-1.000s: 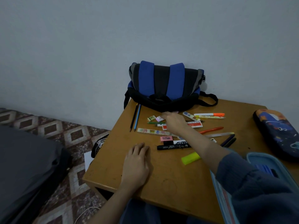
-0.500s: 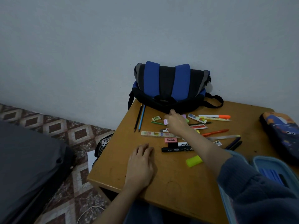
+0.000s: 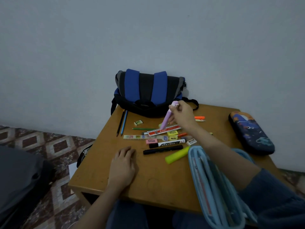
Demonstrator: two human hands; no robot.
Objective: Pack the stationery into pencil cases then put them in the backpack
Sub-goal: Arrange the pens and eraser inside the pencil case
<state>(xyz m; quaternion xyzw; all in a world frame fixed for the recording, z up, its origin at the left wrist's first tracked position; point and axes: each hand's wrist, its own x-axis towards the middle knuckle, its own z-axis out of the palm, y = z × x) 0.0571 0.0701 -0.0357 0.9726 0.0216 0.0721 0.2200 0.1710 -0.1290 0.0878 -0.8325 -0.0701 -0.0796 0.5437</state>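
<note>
- The right hand (image 3: 183,115) has lifted off the pile near the back edge of the worktop (image 3: 156,187), where it was down among the small items half a second ago. It now pinches the top of a lilac highlighter (image 3: 165,120), which hangs tilted with its lower end just above the red ruler (image 3: 165,130).
- The left hand (image 3: 123,167) has not moved. It lies flat near the front-left corner, fingers relaxed and holding nothing.
- One item is in hand, probably bound for the blue case (image 3: 214,187), which lies unzipped across the front-right edge. Packing looks to be at an early stage.
- Most of the stationery is still loose mid-worktop:
  - a yellow highlighter (image 3: 177,154) just beside the blue case
  - a black marker (image 3: 162,149)
  - a pink eraser (image 3: 151,141)
  - a pastel ruler (image 3: 142,137)
  - a green pencil (image 3: 143,129)
  - two pencils (image 3: 122,123) toward the left edge
  - an orange highlighter (image 3: 199,117) beyond the right hand
- The dark case (image 3: 250,133) lies closed along the right edge, well apart from the pile.
- The backpack (image 3: 148,91) sits against the wall at the back edge. Whether it is zipped open cannot be told.
- The way back to the blue case passes over the markers and the yellow highlighter. The right forearm also crosses the case's mouth and would likely have to shift to make room.
</note>
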